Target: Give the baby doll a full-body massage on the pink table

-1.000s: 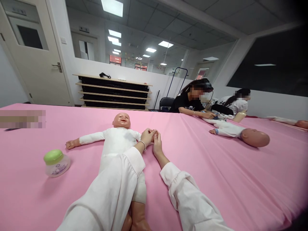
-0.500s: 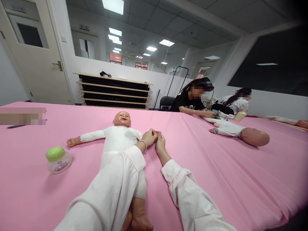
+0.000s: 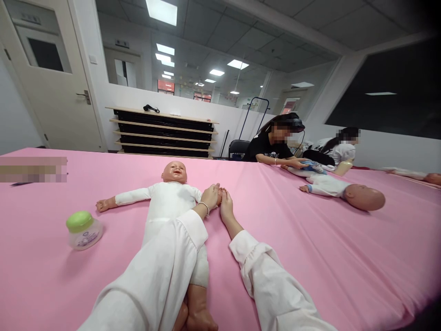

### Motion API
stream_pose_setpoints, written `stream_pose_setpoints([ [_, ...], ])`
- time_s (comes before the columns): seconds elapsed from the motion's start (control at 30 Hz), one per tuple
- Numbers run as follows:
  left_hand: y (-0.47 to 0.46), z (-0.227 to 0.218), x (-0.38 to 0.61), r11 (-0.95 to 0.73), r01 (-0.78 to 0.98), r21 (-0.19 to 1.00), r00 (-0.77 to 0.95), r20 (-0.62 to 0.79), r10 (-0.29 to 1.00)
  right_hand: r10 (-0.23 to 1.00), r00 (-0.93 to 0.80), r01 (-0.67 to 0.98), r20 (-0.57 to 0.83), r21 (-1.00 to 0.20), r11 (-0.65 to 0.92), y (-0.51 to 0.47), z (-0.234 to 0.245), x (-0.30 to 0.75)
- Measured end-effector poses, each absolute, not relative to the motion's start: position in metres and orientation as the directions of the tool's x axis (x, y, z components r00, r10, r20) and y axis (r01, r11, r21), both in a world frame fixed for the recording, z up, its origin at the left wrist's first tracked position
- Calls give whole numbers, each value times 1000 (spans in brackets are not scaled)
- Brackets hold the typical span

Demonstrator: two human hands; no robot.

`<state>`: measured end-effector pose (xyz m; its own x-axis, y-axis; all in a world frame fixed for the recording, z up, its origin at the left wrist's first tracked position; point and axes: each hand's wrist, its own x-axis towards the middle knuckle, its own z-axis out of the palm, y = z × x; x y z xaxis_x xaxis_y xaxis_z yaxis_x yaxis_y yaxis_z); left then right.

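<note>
A baby doll (image 3: pixel 168 202) with a white cloth body lies face up on the pink-covered table, its head away from me. My left hand (image 3: pixel 209 196), with a beaded bracelet at the wrist, is closed around the doll's arm near its small hand (image 3: pixel 220 194). Pressed against the other side of that small hand is my right hand (image 3: pixel 226 207), its fingers closed on it. My fingers partly hide the doll's hand. Across the doll's lower body reaches my left sleeve, covering one leg. The doll's other arm is stretched out to the left.
A jar with a green lid (image 3: pixel 83 230) stands left of the doll. Another doll (image 3: pixel 344 191) lies at the right, handled by a person in black (image 3: pixel 275 145). A second person (image 3: pixel 339 147) sits farther off. Shelving (image 3: pixel 163 131) stands behind the pink table cover (image 3: pixel 292 220).
My hands have shifted slightly left and the doll's hand shows more between them. My left fingers have straightened somewhat. The person in black has moved blue cloth over the other doll.
</note>
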<state>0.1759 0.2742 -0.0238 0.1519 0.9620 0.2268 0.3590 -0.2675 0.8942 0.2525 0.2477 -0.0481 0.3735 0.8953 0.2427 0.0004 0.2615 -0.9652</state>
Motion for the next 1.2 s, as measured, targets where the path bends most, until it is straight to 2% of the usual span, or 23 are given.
stream_pose_setpoints([
  [0.13,266,-23,177,-352,382,855,178,305,935,821,538,101,192,-981,164,251,-48,265],
  [0.27,262,-3,174,-369,423,828,138,344,929,701,697,169,150,-985,43,254,-49,283],
  [0.4,260,34,156,-309,408,859,64,311,948,712,685,239,156,-971,-18,258,-52,291],
  [0.5,249,53,113,-330,387,861,35,343,938,737,657,296,159,-954,-58,259,-53,290],
  [0.6,231,47,40,-393,509,766,-82,498,864,744,647,334,167,-939,-80,259,-53,288],
  [0.67,217,31,-13,-225,675,703,-227,487,843,747,641,353,178,-932,-81,259,-53,288],
  [0.73,202,10,-58,25,813,581,-359,467,808,752,632,369,187,-926,-79,260,-53,287],
  [0.77,195,0,-76,106,855,508,-373,459,806,754,629,376,190,-923,-80,261,-53,287],
  [0.83,183,-20,-99,148,922,356,-317,478,819,756,625,388,196,-918,-83,262,-52,286],
  [0.93,173,-43,-110,168,953,252,-271,464,843,751,623,414,219,-907,-79,261,-49,284],
  [1.0,172,-51,-110,191,943,272,-297,434,850,746,621,434,242,-898,-70,259,-48,284],
  [1.2,181,-53,-111,192,872,450,-403,438,804,704,606,513,372,-858,12,249,-36,272],
])
